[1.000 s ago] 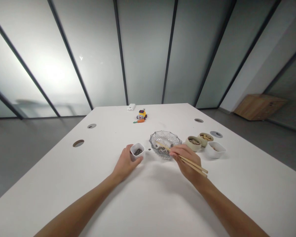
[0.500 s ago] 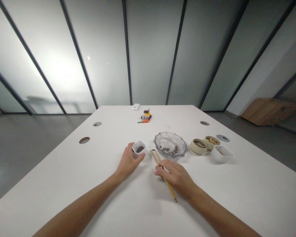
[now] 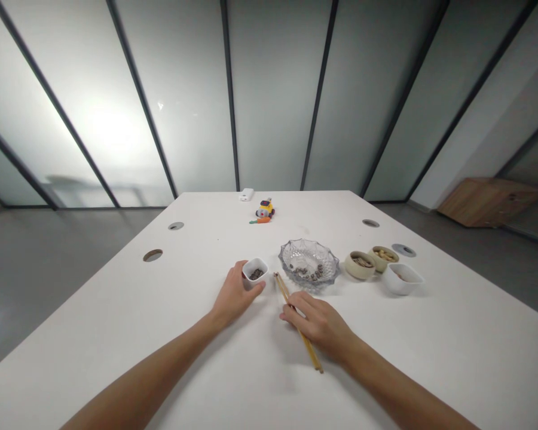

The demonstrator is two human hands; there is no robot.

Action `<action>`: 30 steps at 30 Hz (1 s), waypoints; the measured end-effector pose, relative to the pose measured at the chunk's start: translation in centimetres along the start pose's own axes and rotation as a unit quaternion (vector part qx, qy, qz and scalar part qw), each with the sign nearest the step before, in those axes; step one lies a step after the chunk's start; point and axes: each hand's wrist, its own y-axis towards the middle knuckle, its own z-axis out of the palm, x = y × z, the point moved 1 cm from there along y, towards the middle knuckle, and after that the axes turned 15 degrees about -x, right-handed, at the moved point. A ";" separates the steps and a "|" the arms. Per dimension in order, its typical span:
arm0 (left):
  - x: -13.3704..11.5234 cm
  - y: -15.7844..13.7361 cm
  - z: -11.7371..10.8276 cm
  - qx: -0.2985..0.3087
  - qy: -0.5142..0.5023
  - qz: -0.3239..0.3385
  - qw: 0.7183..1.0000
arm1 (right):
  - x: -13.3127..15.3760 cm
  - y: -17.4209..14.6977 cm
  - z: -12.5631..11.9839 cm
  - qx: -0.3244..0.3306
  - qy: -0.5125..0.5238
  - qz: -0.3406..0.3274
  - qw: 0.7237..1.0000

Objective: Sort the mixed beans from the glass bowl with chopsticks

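Observation:
My left hand (image 3: 238, 294) grips a small white bowl (image 3: 263, 276) with thumb and fingers around its sides. Dark beans or seeds (image 3: 256, 274) lie in it. In my right hand (image 3: 316, 316) is a pair of wooden chopsticks (image 3: 311, 353), their tips together between the white bowl and a glass bowl. A small dark spot shows at the tips; whether it is a held piece I cannot make out. The clear glass bowl (image 3: 287, 251), with a scalloped rim, stands just beyond my right hand and has several dark pieces (image 3: 314, 275) in its bottom.
Right of the glass bowl stand two beige bowls (image 3: 360, 273) (image 3: 373, 253) with contents and a white bowl (image 3: 400, 286). Farther back on the white table (image 3: 197, 352) are a toy carrot (image 3: 263, 220), a yellow toy vehicle (image 3: 265, 208) and a white object (image 3: 246, 194). Round holes (image 3: 153, 255) pierce the tabletop.
The chopstick tips have come together; earlier they were apart with a dark piece between them. The small white bowl has shifted slightly right and down and its tilt has changed.

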 end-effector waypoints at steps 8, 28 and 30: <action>-0.2 0.0 -0.1 0.010 0.008 0.014 1.000 | -0.1 -0.1 -0.1 -0.024 0.003 0.000 1.000; -0.2 -0.1 0.0 0.022 0.017 0.022 0.999 | 0.6 -0.4 0.1 0.000 0.014 -0.004 1.000; -0.2 -0.1 0.0 0.023 0.020 0.025 0.999 | 0.5 -0.5 0.2 -0.003 0.018 0.000 1.000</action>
